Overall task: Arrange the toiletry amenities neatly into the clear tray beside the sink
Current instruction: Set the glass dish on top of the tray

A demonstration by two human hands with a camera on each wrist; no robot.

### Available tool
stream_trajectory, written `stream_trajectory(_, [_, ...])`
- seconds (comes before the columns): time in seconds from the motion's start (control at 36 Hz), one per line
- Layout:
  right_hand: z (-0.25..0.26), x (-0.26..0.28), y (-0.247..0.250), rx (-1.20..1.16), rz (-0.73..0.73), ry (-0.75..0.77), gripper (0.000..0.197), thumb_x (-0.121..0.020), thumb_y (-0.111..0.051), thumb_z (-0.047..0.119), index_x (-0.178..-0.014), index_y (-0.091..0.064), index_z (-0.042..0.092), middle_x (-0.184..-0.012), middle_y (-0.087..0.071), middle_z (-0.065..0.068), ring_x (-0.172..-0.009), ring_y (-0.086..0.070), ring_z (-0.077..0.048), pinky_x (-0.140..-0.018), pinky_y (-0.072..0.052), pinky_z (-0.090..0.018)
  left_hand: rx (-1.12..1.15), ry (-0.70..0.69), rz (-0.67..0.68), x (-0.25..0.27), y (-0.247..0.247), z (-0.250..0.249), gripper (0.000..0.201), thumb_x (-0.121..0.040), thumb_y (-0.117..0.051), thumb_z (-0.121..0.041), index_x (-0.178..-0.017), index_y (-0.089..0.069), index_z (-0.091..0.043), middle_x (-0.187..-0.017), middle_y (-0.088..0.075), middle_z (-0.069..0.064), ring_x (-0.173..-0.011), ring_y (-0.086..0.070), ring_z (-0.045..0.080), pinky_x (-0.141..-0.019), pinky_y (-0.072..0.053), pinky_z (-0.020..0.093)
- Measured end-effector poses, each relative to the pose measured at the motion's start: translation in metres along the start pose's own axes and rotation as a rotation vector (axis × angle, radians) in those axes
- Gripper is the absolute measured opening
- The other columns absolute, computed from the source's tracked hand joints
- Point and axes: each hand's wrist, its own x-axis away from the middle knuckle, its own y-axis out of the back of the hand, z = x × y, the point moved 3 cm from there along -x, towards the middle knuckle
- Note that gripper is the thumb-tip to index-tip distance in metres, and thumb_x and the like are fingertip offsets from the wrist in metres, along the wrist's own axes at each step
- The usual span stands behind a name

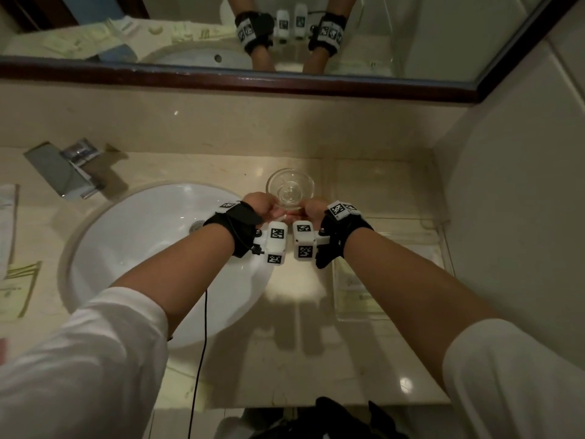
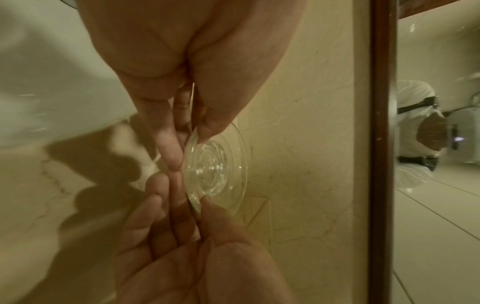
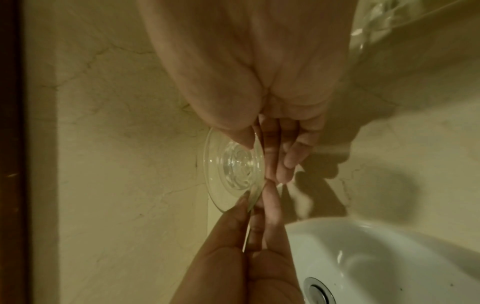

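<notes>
A round clear glass dish (image 1: 290, 186) sits over the counter between the sink and the clear tray (image 1: 441, 231). My left hand (image 1: 259, 205) and right hand (image 1: 311, 209) meet at its near rim, and each pinches that rim between thumb and fingers. In the left wrist view, my left hand (image 2: 192, 148) has its thumb inside the dish (image 2: 221, 166) and its fingers underneath. The right wrist view shows my right hand (image 3: 259, 152) holding the dish (image 3: 228, 164) the same way. I cannot tell whether the dish's far edge touches the counter. The tray holds pale flat packets (image 1: 357, 289).
The white sink (image 1: 152, 248) lies at the left with a chrome faucet (image 1: 63, 172) behind it. Paper packets (image 1: 15, 280) lie on the counter left of the sink. A framed mirror (image 1: 285, 80) runs along the back, and a tiled wall (image 1: 522, 185) closes the right side.
</notes>
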Motion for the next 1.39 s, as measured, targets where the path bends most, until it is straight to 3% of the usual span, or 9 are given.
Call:
stream_trajectory(0.06, [0.002, 0.008, 0.002, -0.039, 0.009, 0.037, 0.026, -0.100, -0.038, 0.001, -0.084, -0.058, -0.005, -0.048, -0.065, -0.010, -0.036, -0.060, -0.013, -0.039, -0.050, -0.019, -0.009, -0.025, 0.006, 0.002, 0.002, -0.002, 0.018, -0.092, -0.047, 0.000, -0.077, -0.051, -0.009, -0.060, -0.065, 0.003, -0.043, -0.063, 0.006, -0.061, -0.055, 0.023])
stream_trajectory(0.14, [0.005, 0.014, 0.004, -0.106, 0.025, 0.097, 0.022, -0.100, -0.039, 0.002, -0.102, -0.057, -0.010, -0.068, -0.067, -0.016, -0.045, -0.064, -0.014, -0.048, -0.055, -0.020, -0.047, -0.123, 0.039, 0.009, 0.001, -0.012, 0.016, -0.092, -0.044, 0.000, -0.079, -0.051, -0.004, -0.073, -0.056, 0.013, -0.048, -0.061, 0.013, -0.053, -0.053, 0.023])
stream_trajectory(0.25, [0.012, 0.030, 0.010, -0.209, 0.068, 0.193, 0.018, -0.100, -0.041, 0.004, -0.095, -0.055, -0.006, -0.082, -0.064, -0.018, -0.054, -0.068, -0.017, -0.057, -0.058, -0.024, -0.043, -0.223, 0.053, 0.021, -0.005, -0.028, 0.009, -0.092, -0.045, -0.003, -0.098, -0.051, 0.000, -0.075, -0.053, 0.018, -0.046, -0.057, 0.013, -0.037, -0.040, 0.016])
stream_trajectory(0.53, [0.021, 0.065, 0.058, -0.293, -0.021, 0.362, 0.019, -0.099, -0.042, 0.009, -0.112, -0.050, -0.003, -0.076, -0.061, -0.012, -0.064, -0.060, -0.021, -0.059, -0.056, -0.025, 0.087, -0.321, 0.169, 0.043, -0.063, -0.052, 0.003, -0.096, -0.048, -0.006, -0.095, -0.046, -0.007, -0.086, -0.056, 0.014, -0.071, -0.062, 0.023, -0.056, -0.057, 0.019])
stream_trajectory(0.61, [0.018, 0.070, 0.077, -0.276, -0.079, 0.383, 0.023, -0.098, -0.043, 0.010, -0.114, -0.052, -0.003, -0.074, -0.062, -0.012, -0.061, -0.061, -0.020, -0.058, -0.055, -0.026, 0.106, -0.307, 0.194, 0.047, -0.084, -0.050, 0.004, -0.095, -0.049, -0.004, -0.095, -0.046, -0.007, -0.091, -0.054, 0.017, -0.073, -0.061, 0.024, -0.055, -0.056, 0.020])
stream_trajectory(0.78, [0.014, 0.077, 0.112, -0.267, -0.173, 0.388, 0.018, -0.098, -0.040, 0.009, -0.092, -0.056, 0.004, -0.070, -0.061, -0.011, -0.054, -0.060, -0.016, -0.054, -0.053, -0.023, 0.154, -0.259, 0.235, 0.051, -0.123, -0.043, 0.005, -0.094, -0.052, -0.001, -0.095, -0.048, -0.004, -0.088, -0.057, 0.016, -0.067, -0.064, 0.023, -0.058, -0.059, 0.022])
stream_trajectory(0.92, [0.006, 0.073, 0.133, -0.248, -0.212, 0.366, 0.019, -0.098, -0.040, 0.009, -0.104, -0.054, -0.001, -0.072, -0.061, -0.012, -0.059, -0.057, -0.018, -0.055, -0.051, -0.025, 0.195, -0.209, 0.241, 0.049, -0.145, -0.035, 0.017, -0.094, -0.051, 0.002, -0.110, -0.047, -0.001, -0.087, -0.059, 0.019, -0.047, -0.067, 0.014, -0.050, -0.056, 0.020])
stream_trajectory(1.03, [0.002, 0.067, 0.149, -0.235, -0.232, 0.343, 0.027, -0.100, -0.039, 0.013, -0.117, -0.053, -0.002, -0.078, -0.063, -0.012, -0.067, -0.061, -0.020, -0.066, -0.053, -0.030, 0.193, -0.188, 0.243, 0.047, -0.160, -0.031, 0.009, -0.096, -0.048, 0.001, -0.104, -0.047, -0.003, -0.082, -0.058, 0.017, -0.045, -0.065, 0.013, -0.050, -0.056, 0.020])
stream_trajectory(1.39, [0.000, 0.049, 0.173, -0.191, -0.284, 0.308, 0.036, -0.100, -0.038, 0.011, -0.122, -0.054, -0.012, -0.069, -0.065, -0.010, -0.048, -0.063, -0.013, -0.048, -0.053, -0.023, 0.196, -0.132, 0.233, 0.032, -0.185, -0.024, 0.009, -0.095, -0.049, 0.001, -0.089, -0.049, -0.005, -0.085, -0.060, 0.015, -0.069, -0.062, 0.022, -0.050, -0.057, 0.021])
